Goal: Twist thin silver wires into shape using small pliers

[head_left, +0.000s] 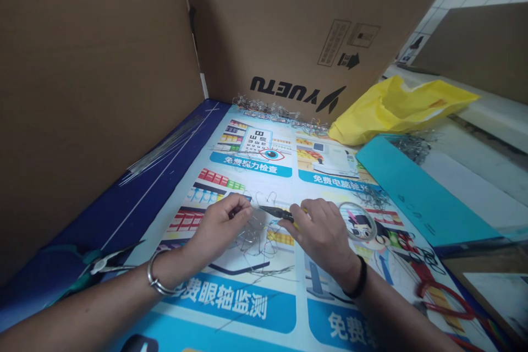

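My right hand (319, 231) is wrapped around needle-nose pliers (277, 212) with yellow on the handles, their dark jaws pointing left. Close to the jaw tips, my left hand (226, 223) is closed in a pinch on a thin wire (259, 197); most of that wire is hidden or too fine to follow. Beneath both hands, a loose tangle of bent wires (251, 231) lies on the printed poster sheet (284, 264). A roll of clear tape (373, 225) rests just right of my right hand.
Green-handled pliers (99, 264) lie at left, beside straight wires (165, 148). Bent wire pieces (280, 110) line the cardboard wall (289, 22). To the right are a yellow bag (396, 107), a turquoise board (424, 192) and a red-handled tool (445, 300).
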The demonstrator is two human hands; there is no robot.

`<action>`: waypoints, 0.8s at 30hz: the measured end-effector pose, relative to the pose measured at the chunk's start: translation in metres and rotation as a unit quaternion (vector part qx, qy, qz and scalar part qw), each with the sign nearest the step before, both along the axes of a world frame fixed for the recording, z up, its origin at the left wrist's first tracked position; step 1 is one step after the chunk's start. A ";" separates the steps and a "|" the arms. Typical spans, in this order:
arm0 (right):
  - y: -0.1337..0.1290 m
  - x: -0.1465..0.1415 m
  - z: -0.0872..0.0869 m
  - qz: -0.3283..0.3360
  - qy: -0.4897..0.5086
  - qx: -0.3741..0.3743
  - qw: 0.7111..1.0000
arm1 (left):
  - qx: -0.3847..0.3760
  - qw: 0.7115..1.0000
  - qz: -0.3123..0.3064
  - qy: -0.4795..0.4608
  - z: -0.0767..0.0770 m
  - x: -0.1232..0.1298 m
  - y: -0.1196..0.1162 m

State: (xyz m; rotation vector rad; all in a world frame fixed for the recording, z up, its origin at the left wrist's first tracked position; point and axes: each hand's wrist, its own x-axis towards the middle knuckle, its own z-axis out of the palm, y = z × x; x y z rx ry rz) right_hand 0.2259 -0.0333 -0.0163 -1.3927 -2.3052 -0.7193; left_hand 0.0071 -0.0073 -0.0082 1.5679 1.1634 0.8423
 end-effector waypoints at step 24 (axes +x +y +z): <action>-0.002 0.004 -0.003 -0.010 -0.016 -0.005 1.000 | -0.016 1.000 0.022 -0.008 0.001 0.000 0.002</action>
